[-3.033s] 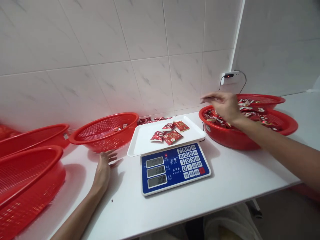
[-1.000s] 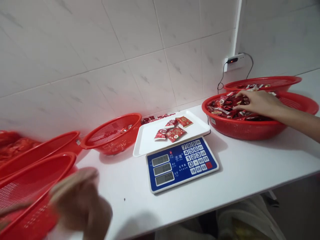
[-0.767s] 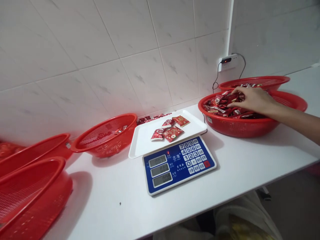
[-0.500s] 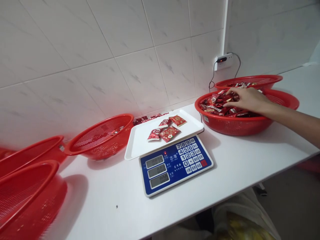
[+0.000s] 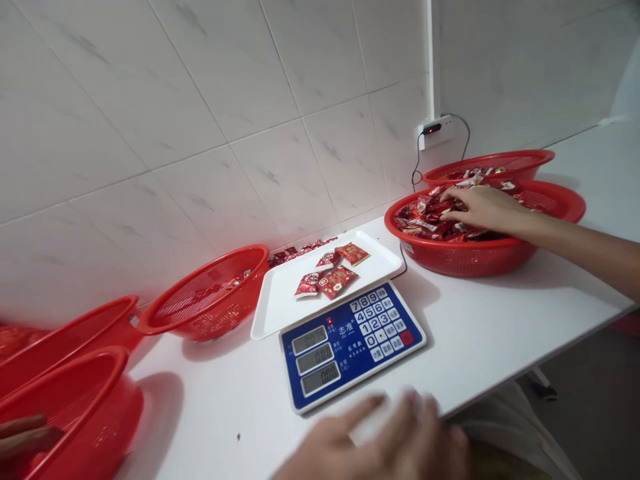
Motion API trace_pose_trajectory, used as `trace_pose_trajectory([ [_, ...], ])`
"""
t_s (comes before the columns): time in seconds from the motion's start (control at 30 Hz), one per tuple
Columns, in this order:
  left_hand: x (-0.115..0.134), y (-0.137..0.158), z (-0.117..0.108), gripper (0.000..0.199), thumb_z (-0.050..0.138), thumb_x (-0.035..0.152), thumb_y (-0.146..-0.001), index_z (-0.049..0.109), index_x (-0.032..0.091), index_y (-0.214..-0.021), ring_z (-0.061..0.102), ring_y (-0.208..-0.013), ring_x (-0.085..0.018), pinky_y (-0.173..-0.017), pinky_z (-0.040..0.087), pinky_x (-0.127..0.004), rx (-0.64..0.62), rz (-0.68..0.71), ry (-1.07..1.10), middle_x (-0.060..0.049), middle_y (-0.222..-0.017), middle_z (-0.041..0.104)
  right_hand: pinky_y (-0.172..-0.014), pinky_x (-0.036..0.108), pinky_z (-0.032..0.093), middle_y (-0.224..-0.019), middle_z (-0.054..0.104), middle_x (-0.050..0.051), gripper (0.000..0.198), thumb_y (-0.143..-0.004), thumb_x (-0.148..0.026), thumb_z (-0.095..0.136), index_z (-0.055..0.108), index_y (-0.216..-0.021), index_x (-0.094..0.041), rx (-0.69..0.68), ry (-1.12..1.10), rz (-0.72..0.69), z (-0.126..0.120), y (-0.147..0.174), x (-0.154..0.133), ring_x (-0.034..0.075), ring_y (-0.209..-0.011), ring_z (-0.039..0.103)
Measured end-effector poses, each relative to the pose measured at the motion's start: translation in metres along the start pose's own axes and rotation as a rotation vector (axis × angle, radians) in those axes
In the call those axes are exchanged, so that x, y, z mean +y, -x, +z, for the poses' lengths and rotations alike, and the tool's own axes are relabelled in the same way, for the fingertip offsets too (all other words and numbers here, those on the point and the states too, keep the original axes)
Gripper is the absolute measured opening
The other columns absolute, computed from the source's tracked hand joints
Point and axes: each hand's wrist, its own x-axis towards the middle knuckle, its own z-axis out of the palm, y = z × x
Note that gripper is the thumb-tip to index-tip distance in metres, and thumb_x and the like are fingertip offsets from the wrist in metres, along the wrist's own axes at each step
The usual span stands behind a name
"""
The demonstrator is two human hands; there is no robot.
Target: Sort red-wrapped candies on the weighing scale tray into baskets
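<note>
My left hand (image 5: 27, 437) shows at the left edge, cut off by the frame; its visible fingers stretch out over the inside of the near red plastic basket (image 5: 107, 417). Smeared by motion, my right hand (image 5: 380, 447) is low in the middle, in front of the blue digital scale (image 5: 345, 340). Its fingers curve, and whether they hold anything is unclear. On the scale's white tray (image 5: 280, 303) lie several red candy packets (image 5: 337, 282). At the right, another person's hand (image 5: 487, 208) reaches into a red basket (image 5: 465, 260) heaped with wrapped candies (image 5: 425, 213).
More red baskets stand at the left (image 5: 95, 327), beside the tray (image 5: 200, 313) and at the back right (image 5: 535, 159). Loose candies (image 5: 300, 250) lie behind the tray. A power socket (image 5: 436, 132) with a cable is on the tiled wall. The table edge (image 5: 540, 360) slants up rightward.
Both my hands have come into view, at the left edge and bottom middle. The view has tilted slightly, so the table sits lower. The other person's hand stays in the candy basket.
</note>
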Motion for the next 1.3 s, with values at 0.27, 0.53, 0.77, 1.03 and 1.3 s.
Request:
trace_pose_trajectory([
  [0.27, -0.095, -0.128, -0.007, 0.079, 0.061, 0.056, -0.088, 0.033, 0.025, -0.154, 0.033, -0.144, -0.045, -0.111, 0.036, -0.065, -0.159, -0.253, 0.059, -0.018, -0.165, 0.021, -0.077, 0.036, 0.047, -0.112, 0.072, 0.012, 0.039, -0.089, -0.041, 0.058, 0.063, -0.122, -0.020, -0.100, 0.047, 0.010, -0.003, 0.004, -0.005, 0.033, -0.104, 0.067],
  [0.53, -0.130, -0.134, 0.026, 0.065, 0.048, 0.066, -0.088, 0.052, 0.033, -0.144, 0.053, -0.129, -0.041, -0.108, 0.040, -0.059, -0.247, -0.242, 0.065, -0.010, -0.147, 0.055, -0.087, 0.041, 0.046, -0.110, 0.073, 0.012, 0.037, -0.095, -0.037, 0.052, 0.058, -0.127, -0.019, 0.091, -0.040, 0.044, -0.013, 0.009, -0.007, 0.032, -0.105, 0.066],
  [0.77, -0.121, -0.130, 0.024, 0.043, 0.047, 0.050, -0.096, 0.063, 0.030, -0.131, 0.060, -0.113, -0.032, -0.097, 0.048, -0.048, -0.143, -0.221, -0.046, -0.009, -0.128, 0.064, -0.099, 0.047, 0.042, -0.119, 0.070, 0.011, 0.031, -0.096, -0.031, 0.052, 0.061, -0.123, -0.017, -0.042, -0.025, 0.118, -0.012, 0.009, -0.007, 0.033, -0.114, 0.063],
  [1.03, -0.115, -0.131, 0.010, 0.032, 0.054, 0.048, -0.092, 0.076, 0.030, -0.107, 0.066, -0.084, -0.025, -0.077, 0.050, -0.037, -0.051, -0.311, 0.078, -0.008, -0.104, 0.068, -0.101, 0.040, 0.046, -0.140, 0.059, 0.014, 0.048, -0.089, -0.031, 0.065, 0.060, -0.136, -0.019, -0.282, -0.010, -0.045, -0.013, 0.012, -0.007, 0.032, -0.125, 0.058],
  [1.3, -0.110, -0.126, 0.001, 0.016, 0.065, 0.031, -0.086, 0.078, 0.023, -0.090, 0.057, -0.059, -0.013, -0.062, 0.045, -0.028, 0.121, -0.364, 0.173, -0.006, -0.089, 0.067, -0.105, 0.040, 0.045, -0.143, 0.054, 0.020, 0.057, -0.087, -0.010, 0.055, 0.054, -0.144, -0.008, -0.303, -0.007, -0.094, -0.010, 0.012, -0.012, 0.033, -0.129, 0.056],
])
